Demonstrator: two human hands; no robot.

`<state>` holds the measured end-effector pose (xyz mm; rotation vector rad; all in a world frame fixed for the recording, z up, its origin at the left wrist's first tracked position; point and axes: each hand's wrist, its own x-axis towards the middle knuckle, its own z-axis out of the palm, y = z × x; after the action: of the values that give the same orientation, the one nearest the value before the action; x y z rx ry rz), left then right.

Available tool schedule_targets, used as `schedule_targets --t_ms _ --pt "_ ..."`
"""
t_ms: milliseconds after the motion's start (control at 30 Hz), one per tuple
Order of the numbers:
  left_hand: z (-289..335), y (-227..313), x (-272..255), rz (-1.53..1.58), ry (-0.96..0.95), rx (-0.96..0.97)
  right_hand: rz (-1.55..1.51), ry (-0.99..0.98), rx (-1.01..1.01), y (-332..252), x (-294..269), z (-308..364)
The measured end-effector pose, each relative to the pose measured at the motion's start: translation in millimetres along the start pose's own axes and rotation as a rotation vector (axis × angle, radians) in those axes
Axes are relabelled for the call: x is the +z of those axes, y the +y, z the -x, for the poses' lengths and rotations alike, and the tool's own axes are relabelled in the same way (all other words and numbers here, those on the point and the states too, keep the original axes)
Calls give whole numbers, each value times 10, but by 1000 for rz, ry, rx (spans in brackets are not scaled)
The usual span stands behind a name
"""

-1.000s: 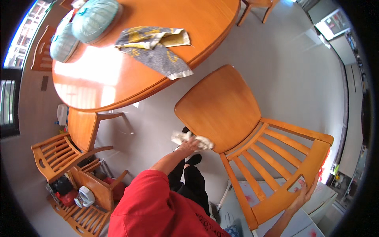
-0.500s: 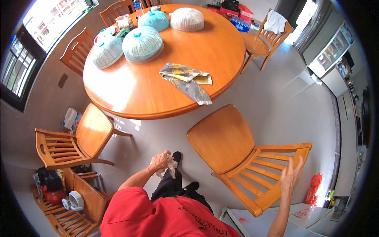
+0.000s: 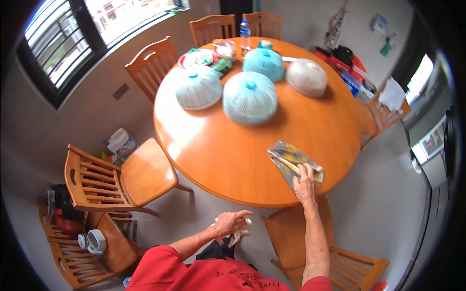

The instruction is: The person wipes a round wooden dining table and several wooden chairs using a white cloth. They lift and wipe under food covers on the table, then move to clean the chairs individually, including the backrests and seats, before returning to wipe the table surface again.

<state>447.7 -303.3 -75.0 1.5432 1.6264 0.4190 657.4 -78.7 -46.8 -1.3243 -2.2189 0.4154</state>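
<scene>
Home dining room: round table (image 3: 228,162), wooden chairs (image 3: 149,173)

Broad lane over the front of the table (image 3: 223,172), domes crowding the back!
Bare wood sweeps from the left rim to the patterned towel (image 3: 287,157), and there the fingers of the right hand (image 3: 305,188) block the near right. Further in, the big blue cover (image 3: 250,99) stands foremost, the pale-blue cover (image 3: 196,88) beside it, the rear blue cover (image 3: 263,64) and the whitish cover (image 3: 307,77) behind, tight gaps throughout. Below, the left hand (image 3: 232,223) has open floor (image 3: 194,213) toward the left chair (image 3: 148,172); the right chair (image 3: 287,230) fills the space under the right forearm (image 3: 316,247).
</scene>
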Motion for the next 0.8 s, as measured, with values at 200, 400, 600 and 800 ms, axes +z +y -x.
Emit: schedule_targets --t_ms 200,400,600,800 --pt "-305 168 -313 113 217 26 228 -72 85 59 486 -431" --pt "-758 27 -200 -111 329 -135 289 -143 -28 -117 352 -438" --pt "-791 183 -361 12 244 -139 248 -60 135 95 423 -371" --pt "-878 559 -505 79 245 -27 -507 -32 365 -352 -743 -467"
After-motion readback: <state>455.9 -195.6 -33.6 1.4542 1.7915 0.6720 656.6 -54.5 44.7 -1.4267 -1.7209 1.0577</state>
